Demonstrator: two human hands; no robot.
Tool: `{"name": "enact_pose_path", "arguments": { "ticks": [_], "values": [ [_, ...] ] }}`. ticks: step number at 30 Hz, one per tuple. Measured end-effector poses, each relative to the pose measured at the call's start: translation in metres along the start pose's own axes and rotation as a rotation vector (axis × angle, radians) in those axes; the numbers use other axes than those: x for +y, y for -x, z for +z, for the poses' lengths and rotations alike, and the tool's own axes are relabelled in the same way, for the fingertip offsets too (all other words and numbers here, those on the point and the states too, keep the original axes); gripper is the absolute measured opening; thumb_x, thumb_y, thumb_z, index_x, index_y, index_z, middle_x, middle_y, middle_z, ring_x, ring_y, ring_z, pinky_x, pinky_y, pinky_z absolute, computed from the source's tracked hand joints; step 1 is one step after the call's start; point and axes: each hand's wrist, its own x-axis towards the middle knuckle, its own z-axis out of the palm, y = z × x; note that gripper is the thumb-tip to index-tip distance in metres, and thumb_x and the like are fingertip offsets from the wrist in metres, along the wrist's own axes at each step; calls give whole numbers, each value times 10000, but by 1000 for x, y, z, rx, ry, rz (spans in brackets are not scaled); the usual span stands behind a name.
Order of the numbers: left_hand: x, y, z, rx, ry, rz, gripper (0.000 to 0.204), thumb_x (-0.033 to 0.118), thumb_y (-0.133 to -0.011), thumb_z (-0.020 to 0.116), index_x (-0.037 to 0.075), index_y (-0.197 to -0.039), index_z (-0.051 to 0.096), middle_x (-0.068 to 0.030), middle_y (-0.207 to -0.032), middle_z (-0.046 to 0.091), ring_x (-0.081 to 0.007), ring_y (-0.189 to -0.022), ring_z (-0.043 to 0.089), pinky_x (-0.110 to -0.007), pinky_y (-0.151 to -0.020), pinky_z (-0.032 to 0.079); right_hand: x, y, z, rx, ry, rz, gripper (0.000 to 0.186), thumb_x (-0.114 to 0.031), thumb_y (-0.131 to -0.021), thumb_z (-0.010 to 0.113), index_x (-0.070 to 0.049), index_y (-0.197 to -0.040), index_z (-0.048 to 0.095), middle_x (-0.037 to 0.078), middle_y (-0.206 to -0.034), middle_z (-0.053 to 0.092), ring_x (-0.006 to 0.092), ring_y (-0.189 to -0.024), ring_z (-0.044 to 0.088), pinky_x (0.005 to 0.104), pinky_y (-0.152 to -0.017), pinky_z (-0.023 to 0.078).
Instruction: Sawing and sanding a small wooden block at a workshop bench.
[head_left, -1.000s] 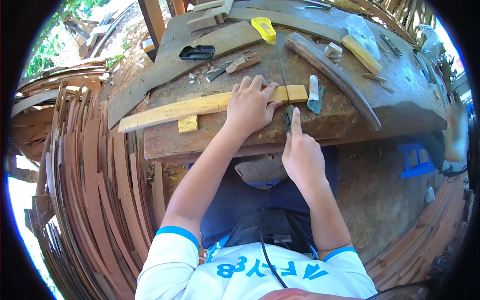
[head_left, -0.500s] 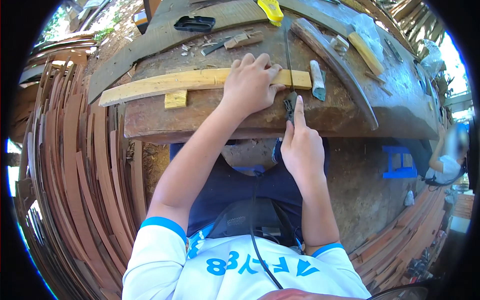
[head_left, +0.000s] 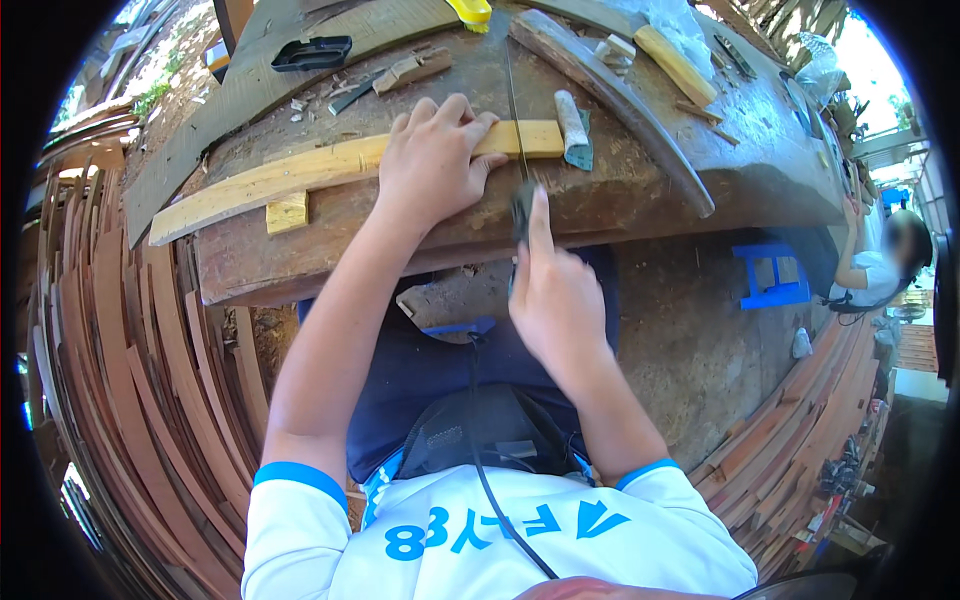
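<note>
My left hand (head_left: 432, 160) is closed over a long, pale yellow wooden strip (head_left: 330, 165), bearing on it near its right end. The strip lies across the bench's near edge. In my right hand (head_left: 562, 305) is the dark handle of a handsaw (head_left: 522, 205), slightly blurred, with the index finger stretched along it. The saw's thin blade crosses the strip just right of my left thumb and points away from me. Whether it has cut into the wood I cannot tell. A small yellow wood block (head_left: 287, 212) sits against the strip's near side.
Beside the strip's right end is a whitish roll with green cloth (head_left: 573, 130). A curved dark wooden piece (head_left: 620, 105), a pale wood piece (head_left: 675, 65), a black tray (head_left: 311, 53) and a yellow tool (head_left: 470, 12) lie farther back. A person (head_left: 880, 255) is at the far right.
My right hand has drawn the saw back toward me, across the strip. My left hand stays at the same place on the wood. The whole view has shifted somewhat.
</note>
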Motion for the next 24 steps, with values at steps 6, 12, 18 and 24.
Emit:
{"name": "enact_pose_path", "arguments": {
  "ticks": [6,12,18,24],
  "values": [
    [4,-5,-1,-2,2,40,417,365,-883,744,162,-1246,737,-25,-1082,614,-250,-1052,580,-416,-936,475,6,17,0,23,-24,11,684,-127,-983,567,51,-1581,287,209,-681,686,398,-621,708,492,-597,595],
    [0,-5,1,-10,-13,13,424,366,-888,739,151,-1254,730,-31,-1092,613,-258,-1053,578,-418,-942,474,-1,2,7,64,-6,35,673,-147,-986,571,33,-1578,305,211,-680,686,402,-620,706,493,-609,598],
    [1,-6,4,-16,-34,46,414,363,-891,738,142,-1241,736,-29,-1089,614,-256,-1062,583,-420,-947,474,13,24,3,69,-104,-2,701,-83,-960,593,8,-1589,297,256,-697,670,433,-642,692,518,-609,555],
    [-1,-8,4,33,-35,20,439,394,-866,746,145,-1228,745,-23,-1100,632,-253,-1056,591,-419,-913,483,-2,-15,7,30,34,46,748,-90,-919,581,43,-1585,270,211,-697,696,398,-634,717,499,-645,607]
  ]
}}
